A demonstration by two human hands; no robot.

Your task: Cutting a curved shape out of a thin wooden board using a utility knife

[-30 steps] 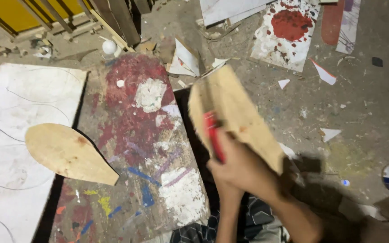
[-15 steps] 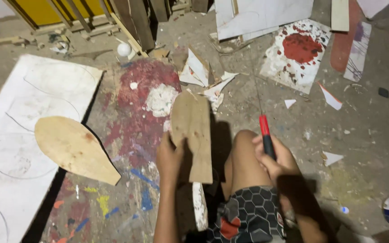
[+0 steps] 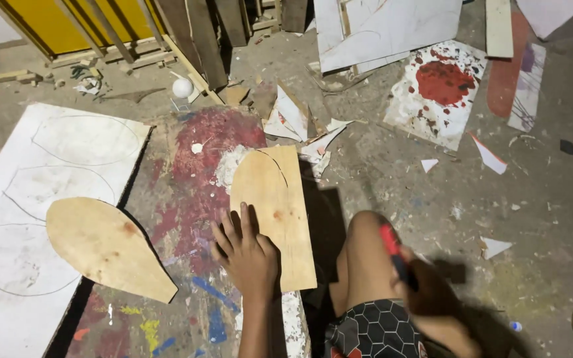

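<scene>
My left hand [image 3: 248, 255] lies flat, fingers spread, on the near end of a plywood piece [image 3: 274, 202] with one rounded edge and a pencilled curve. The piece rests on a paint-stained board [image 3: 190, 172]. My right hand [image 3: 429, 292] is beside my bare knee [image 3: 366, 245] and grips a red-and-black tool [image 3: 394, 252], which points up and away. A leaf-shaped plywood cut-out [image 3: 104, 245] lies to the left, overlapping a white sheet [image 3: 41, 192] marked with pencilled leaf outlines.
White offcuts [image 3: 300, 122] and scraps litter the concrete floor. A red-splashed white board [image 3: 436, 93] lies far right, with planks and white sheets [image 3: 386, 26] beyond it. A yellow frame [image 3: 67, 26] and a small white ball [image 3: 182, 87] are at the back left.
The plywood piece has gone from being held up and tilted to lying flat on the stained board under my left hand. My right hand with the red tool has dropped beside my knee.
</scene>
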